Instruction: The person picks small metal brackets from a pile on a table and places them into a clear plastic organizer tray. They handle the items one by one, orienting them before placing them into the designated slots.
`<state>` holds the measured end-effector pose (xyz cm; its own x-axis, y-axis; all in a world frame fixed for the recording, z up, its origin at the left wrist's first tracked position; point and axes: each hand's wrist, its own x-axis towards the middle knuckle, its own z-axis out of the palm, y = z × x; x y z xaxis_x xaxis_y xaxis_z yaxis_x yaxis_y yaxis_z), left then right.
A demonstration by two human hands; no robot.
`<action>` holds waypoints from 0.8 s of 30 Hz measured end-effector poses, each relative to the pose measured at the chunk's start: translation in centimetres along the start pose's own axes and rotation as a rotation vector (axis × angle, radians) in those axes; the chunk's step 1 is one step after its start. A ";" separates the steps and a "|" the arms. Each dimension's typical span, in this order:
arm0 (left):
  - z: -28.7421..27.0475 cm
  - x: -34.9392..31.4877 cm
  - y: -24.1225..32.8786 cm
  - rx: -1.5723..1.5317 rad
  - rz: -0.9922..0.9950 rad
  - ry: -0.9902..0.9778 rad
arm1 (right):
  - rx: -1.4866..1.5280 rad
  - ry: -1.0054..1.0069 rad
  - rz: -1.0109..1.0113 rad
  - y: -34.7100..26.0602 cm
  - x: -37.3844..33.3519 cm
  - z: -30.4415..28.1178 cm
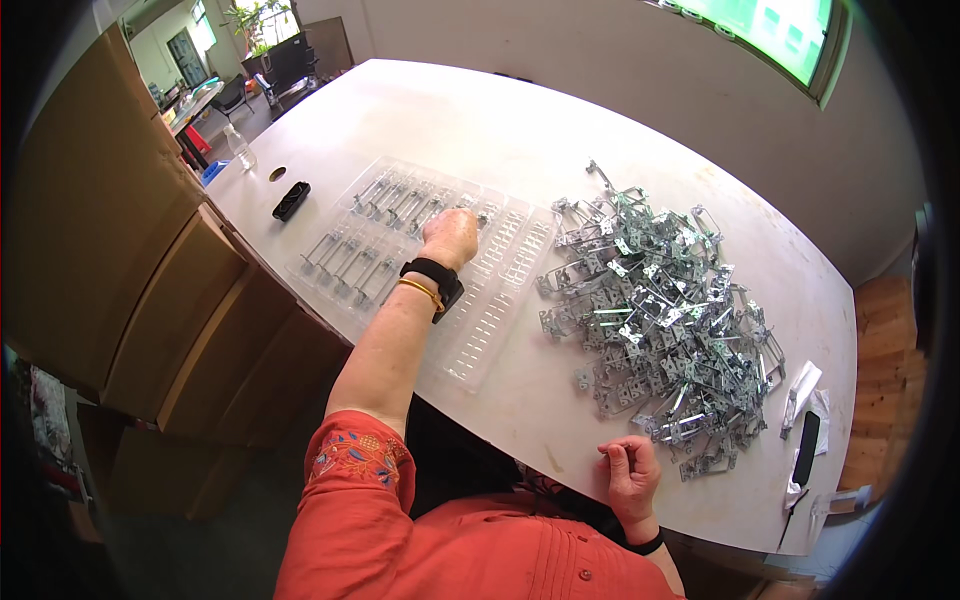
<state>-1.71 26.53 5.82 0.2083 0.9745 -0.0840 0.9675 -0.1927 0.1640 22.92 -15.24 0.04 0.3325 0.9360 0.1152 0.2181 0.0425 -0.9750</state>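
Observation:
A clear plastic tray (470, 365) with moulded slots lies on the white table. Several metal brackets (345, 262) sit in two rows on its left side. Over the tray's upper middle is my left hand (450, 238), closed, with its fingers turned down and mostly hidden; what they hold, if anything, does not show. A bit of metal shows just beyond its knuckles. My right hand (632, 478) rests at the table's near edge, fingers curled in, and I cannot make out anything in them. Just beyond it lies a large heap of loose metal brackets (665, 310).
Cardboard boxes (190, 290) stand along the table's left edge. A black case (291, 201) and a clear bottle (240, 147) are at the table's far left. At the right edge lie a black slim object (806, 447) and white wrapping (822, 420). A wall rises behind the table.

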 end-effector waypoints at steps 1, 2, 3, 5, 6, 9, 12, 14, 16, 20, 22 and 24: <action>-0.1 0.0 0.1 -0.004 0.002 0.001 | 0.001 0.001 0.001 -0.1 0.0 0.0; -0.1 -0.1 0.1 -0.008 0.003 0.001 | 0.003 0.003 0.002 -0.1 0.0 0.0; -0.1 -0.1 0.1 -0.007 0.003 0.002 | 0.006 0.003 0.002 -0.1 0.0 0.1; -0.1 -0.1 0.1 -0.006 0.001 0.003 | 0.012 0.004 0.001 0.1 0.0 0.1; -0.2 -0.2 0.1 -0.005 0.002 0.001 | 0.007 0.004 -0.003 0.0 0.0 0.1; -0.4 -0.3 0.2 -0.006 0.005 -0.002 | -0.001 0.004 -0.013 -0.1 0.0 0.1; -0.2 -0.3 0.1 -0.009 0.015 0.005 | -0.001 0.005 -0.011 -0.1 0.0 0.1; -0.1 -0.4 -0.1 -0.004 0.028 0.020 | -0.007 0.005 -0.007 0.0 0.0 0.1; -0.7 -0.9 0.3 -0.002 0.009 0.025 | -0.014 0.012 -0.021 0.1 -0.1 0.1; -1.9 -1.9 0.4 0.030 0.026 0.059 | -0.036 -0.012 -0.044 0.3 0.0 0.0; -2.3 -2.4 0.1 0.028 0.045 0.097 | -0.009 0.005 -0.036 0.2 0.0 0.1; -3.0 -2.9 0.4 0.024 0.076 0.143 | -0.007 0.020 -0.038 0.2 0.0 0.1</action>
<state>-2.36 23.94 9.11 0.2599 0.9632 0.0686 0.9532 -0.2673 0.1412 22.85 -15.20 -0.19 0.3423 0.9265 0.1564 0.2376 0.0757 -0.9684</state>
